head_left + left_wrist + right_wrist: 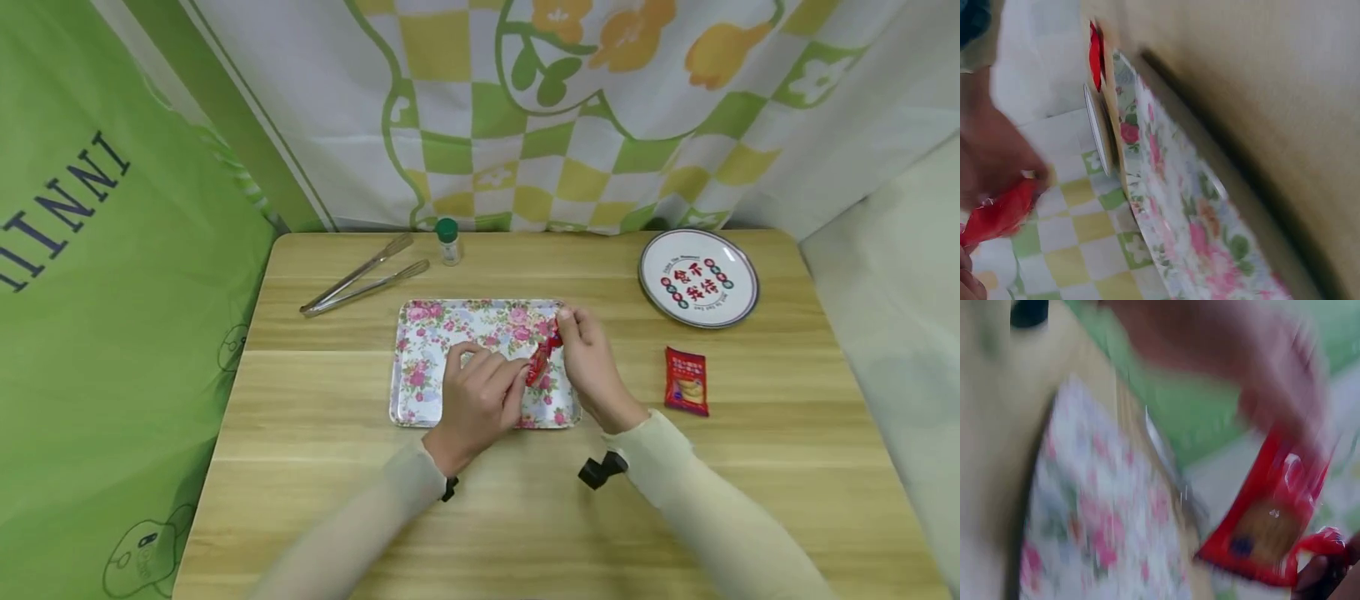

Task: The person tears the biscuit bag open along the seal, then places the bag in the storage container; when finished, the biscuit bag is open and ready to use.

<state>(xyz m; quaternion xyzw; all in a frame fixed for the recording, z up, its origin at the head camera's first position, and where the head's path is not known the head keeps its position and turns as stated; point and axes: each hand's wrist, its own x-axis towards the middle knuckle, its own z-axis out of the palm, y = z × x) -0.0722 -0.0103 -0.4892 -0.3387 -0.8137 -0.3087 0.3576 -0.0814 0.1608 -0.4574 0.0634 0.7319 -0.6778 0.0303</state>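
Note:
Above the floral tray (465, 408), both hands hold a small red snack packet (542, 362) between them. My left hand (483, 396) pinches its lower end, and my right hand (588, 362) pinches the upper end near the tray's right side. In the right wrist view, which is blurred, the packet (1260, 525) shows a printed round biscuit, and a red strip bends away at one edge. The left wrist view shows the packet (1004, 215) stretched between the fingers. What is inside it cannot be seen.
A second red packet (686, 382) lies flat on the wooden table (300, 467), right of the tray. Behind it sits a white plate (699, 278) with printed characters. Metal tongs (360, 279) and a green-capped shaker (447, 242) are at the back left. A patterned curtain (517, 125) hangs behind.

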